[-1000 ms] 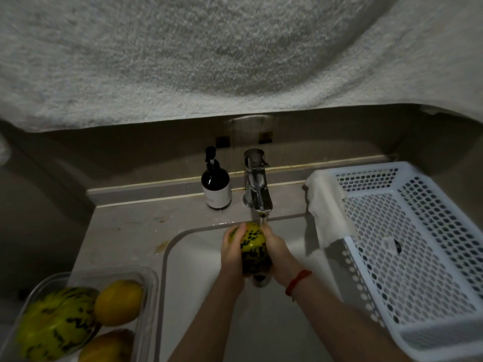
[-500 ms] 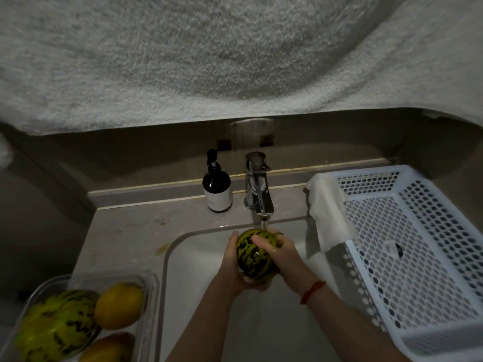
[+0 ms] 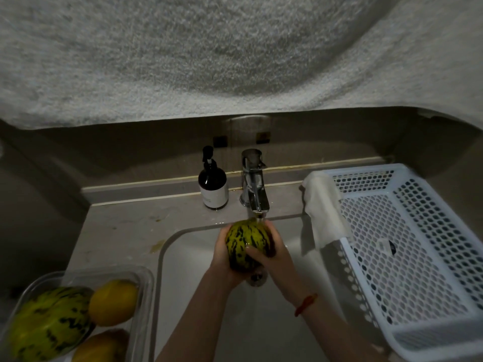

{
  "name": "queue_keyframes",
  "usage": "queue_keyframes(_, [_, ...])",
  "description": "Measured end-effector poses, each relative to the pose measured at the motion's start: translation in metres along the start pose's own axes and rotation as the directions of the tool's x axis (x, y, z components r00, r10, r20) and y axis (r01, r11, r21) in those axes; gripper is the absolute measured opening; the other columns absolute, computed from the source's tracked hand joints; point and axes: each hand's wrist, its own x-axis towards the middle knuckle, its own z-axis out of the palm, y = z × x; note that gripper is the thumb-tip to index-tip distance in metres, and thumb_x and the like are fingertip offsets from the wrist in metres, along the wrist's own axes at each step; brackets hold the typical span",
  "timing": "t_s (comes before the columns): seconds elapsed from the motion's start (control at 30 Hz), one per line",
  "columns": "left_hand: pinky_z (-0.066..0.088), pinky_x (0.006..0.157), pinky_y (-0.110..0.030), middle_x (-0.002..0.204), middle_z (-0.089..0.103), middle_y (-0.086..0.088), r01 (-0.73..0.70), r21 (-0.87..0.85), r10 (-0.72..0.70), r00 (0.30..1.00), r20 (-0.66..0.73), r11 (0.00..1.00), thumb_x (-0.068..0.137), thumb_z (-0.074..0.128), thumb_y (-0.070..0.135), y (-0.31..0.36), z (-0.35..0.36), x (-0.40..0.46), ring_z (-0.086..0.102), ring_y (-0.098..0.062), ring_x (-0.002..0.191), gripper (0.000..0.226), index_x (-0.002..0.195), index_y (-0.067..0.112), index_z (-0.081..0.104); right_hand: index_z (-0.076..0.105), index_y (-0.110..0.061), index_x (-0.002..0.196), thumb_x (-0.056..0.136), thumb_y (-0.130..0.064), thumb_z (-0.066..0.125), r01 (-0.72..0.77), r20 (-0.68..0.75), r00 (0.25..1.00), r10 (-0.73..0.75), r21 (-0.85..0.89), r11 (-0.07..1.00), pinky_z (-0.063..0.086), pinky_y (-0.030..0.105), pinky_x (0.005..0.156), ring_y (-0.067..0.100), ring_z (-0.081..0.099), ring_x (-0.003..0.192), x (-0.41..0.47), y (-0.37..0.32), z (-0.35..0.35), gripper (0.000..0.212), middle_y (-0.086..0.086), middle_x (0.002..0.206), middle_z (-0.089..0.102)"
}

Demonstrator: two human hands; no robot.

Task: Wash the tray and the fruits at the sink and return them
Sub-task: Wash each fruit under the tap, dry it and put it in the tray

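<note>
A small yellow-green striped melon [image 3: 244, 241] is under the running tap [image 3: 254, 184], over the white sink [image 3: 188, 296]. My left hand [image 3: 222, 253] cups its left side and underside. My right hand [image 3: 271, 254] wraps its right side, fingers curled over the front. At the lower left a clear plastic tray [image 3: 145, 283] holds a larger striped melon [image 3: 49, 326] and two yellow-orange fruits [image 3: 113, 303]. Part of the tray is cut off by the frame edge.
A dark soap pump bottle [image 3: 212, 185] stands left of the tap. A white perforated basket [image 3: 407, 257] sits right of the sink with a pale cloth [image 3: 322, 210] hung over its rim. A grey towel [image 3: 209, 53] fills the upper view.
The melon has been turned and raised slightly closer to the spout. My right hand slid from the top of the fruit down round its front and right side.
</note>
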Motion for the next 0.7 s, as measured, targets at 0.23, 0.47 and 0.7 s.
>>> queue_keyframes(0.23, [0.041,0.078,-0.034,0.089,0.071,-0.017,-0.034,-0.057,0.033,0.999,-0.009,0.998,0.077,0.044,0.055,-0.007,-0.011,0.006,0.059,-0.031,0.087,0.057,0.083,0.009,0.077,0.062,-0.005,0.105,0.099,-0.017,0.042,0.112,-0.299,0.951,-0.083,0.081,0.99,0.048,0.026,0.071,0.019,0.057,0.081,0.015,-0.056,-0.038,0.024,0.007,0.087,0.06])
queue_keyframes(0.47, [0.043,0.075,-0.035,0.095,0.066,-0.019,0.004,0.014,-0.003,0.996,-0.095,1.0,0.079,0.042,0.061,-0.011,-0.001,0.002,0.053,-0.035,0.094,0.06,0.092,0.011,0.072,0.057,-0.026,0.129,0.094,-0.024,0.05,0.413,0.044,0.719,-0.693,-0.83,0.375,0.04,0.027,0.068,0.017,0.05,0.095,0.03,-0.138,-0.04,0.035,-0.001,0.109,0.059])
queue_keyframes(0.7, [0.042,0.077,-0.036,0.098,0.066,-0.017,0.007,0.05,0.001,0.989,-0.147,0.999,0.076,0.046,0.061,-0.009,0.002,-0.009,0.057,-0.033,0.094,0.058,0.096,0.013,0.071,0.066,-0.019,0.117,0.083,-0.016,0.061,0.405,0.211,0.729,-0.651,-0.9,0.162,0.044,0.035,0.068,0.028,0.057,0.089,0.021,-0.12,-0.038,0.035,0.003,0.1,0.066])
